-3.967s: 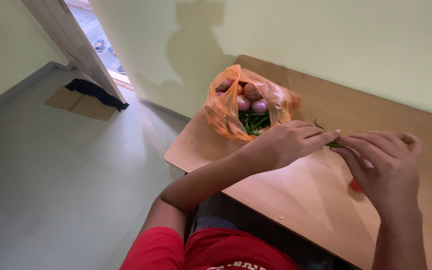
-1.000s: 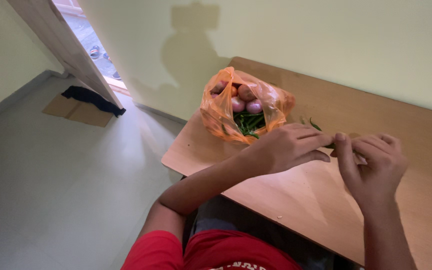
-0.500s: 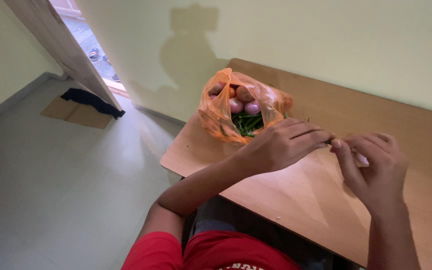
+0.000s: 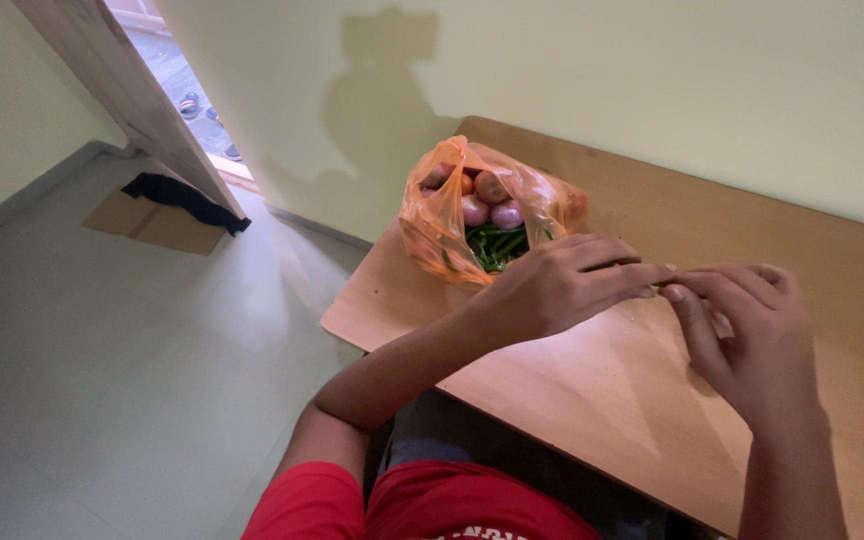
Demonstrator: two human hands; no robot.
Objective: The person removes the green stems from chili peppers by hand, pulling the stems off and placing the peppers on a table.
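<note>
Light brown wooden table [image 4: 592, 400], open orange plastic bag of onions and green chillies [image 4: 482, 225] at its far left. Left hand [image 4: 562, 285] and right hand [image 4: 752, 330] meet fingertip to fingertip just right of bag, both pinched shut. Pinched item hidden; cannot tell its axis.

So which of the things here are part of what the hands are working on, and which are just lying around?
In use:
- left hand and right hand, fingertips meeting over the wooden table; what they pinch is hidden
- orange plastic bag with green chillies, beside the left hand

Lying about:
- onions in the bag
- cardboard piece and dark cloth by the door
</note>
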